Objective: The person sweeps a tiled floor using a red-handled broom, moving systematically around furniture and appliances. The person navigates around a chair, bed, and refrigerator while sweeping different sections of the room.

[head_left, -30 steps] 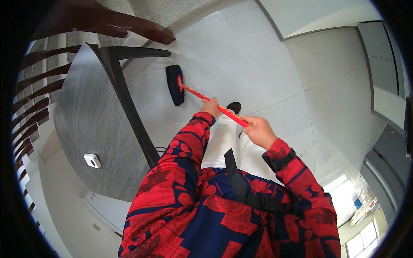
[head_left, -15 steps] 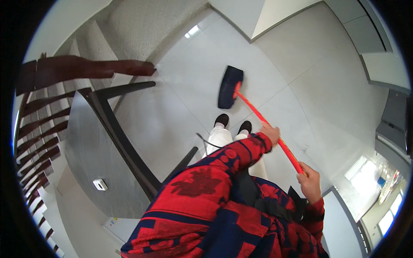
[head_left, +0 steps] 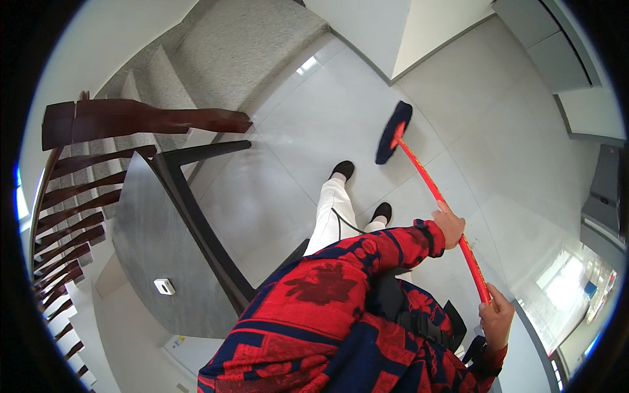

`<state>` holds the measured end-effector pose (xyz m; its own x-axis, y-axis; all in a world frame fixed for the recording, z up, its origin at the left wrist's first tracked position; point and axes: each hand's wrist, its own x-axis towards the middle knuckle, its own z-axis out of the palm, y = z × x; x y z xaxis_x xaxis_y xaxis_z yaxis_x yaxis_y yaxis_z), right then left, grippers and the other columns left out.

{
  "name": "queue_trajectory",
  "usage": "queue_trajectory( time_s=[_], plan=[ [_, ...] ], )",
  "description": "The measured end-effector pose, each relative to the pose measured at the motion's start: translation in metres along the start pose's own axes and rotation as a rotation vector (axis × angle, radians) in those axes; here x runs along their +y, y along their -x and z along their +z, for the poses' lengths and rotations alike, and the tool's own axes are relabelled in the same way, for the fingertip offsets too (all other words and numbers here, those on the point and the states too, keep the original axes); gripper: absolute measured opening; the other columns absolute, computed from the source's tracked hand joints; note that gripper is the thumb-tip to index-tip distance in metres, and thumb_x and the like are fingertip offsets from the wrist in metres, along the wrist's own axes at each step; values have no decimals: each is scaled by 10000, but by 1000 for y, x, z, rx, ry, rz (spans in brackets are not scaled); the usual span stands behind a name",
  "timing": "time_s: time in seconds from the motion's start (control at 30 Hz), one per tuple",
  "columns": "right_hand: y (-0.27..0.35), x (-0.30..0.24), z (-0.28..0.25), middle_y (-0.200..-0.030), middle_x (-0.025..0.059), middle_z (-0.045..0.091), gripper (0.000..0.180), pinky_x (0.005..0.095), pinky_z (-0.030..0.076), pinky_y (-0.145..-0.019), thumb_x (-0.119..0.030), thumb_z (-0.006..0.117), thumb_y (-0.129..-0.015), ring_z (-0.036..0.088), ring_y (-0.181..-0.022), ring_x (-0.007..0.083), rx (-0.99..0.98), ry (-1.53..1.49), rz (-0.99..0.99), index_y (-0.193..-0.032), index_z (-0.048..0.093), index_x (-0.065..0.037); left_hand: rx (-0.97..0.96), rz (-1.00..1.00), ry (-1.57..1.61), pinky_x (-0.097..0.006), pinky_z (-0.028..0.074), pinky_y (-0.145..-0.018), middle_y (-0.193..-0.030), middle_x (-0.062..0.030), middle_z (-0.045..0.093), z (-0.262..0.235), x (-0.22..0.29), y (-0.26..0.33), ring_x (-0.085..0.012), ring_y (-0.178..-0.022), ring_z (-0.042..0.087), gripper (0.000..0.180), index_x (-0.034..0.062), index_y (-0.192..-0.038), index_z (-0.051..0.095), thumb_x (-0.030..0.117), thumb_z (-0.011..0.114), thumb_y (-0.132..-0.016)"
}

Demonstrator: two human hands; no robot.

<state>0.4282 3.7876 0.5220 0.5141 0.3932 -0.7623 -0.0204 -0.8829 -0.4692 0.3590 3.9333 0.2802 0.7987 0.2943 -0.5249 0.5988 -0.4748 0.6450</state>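
Both hands are clenched on the red broom handle (head_left: 438,194): the left hand (head_left: 450,226) grips mid-shaft, the right hand (head_left: 496,319) the upper end at four o'clock. The dark broom head (head_left: 393,131) rests on the pale tiled floor (head_left: 308,124) at one o'clock, farther right than half a second ago, beyond the black shoes (head_left: 343,170).

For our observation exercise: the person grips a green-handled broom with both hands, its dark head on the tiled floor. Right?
Not quite: the head view shows the broom handle is red, not green. Both the left hand and right hand grip it, dark head on the tiled floor.
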Motion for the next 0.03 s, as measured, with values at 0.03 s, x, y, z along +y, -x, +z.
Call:
queue_trajectory(
  time_s=[0.03],
  plan=[
    [-13, -7, 4, -686, -13, 535, 532, 206, 375, -469, -41, 576, -778, 447, -511, 65, -35, -28, 25, -1307, 541, 9, -9, -27, 0, -552, 463, -728, -1016, -378, 547, -9, -15, -4, -481, -855, 587, 315, 50, -974, 610, 200, 731, -725]
  ],
)
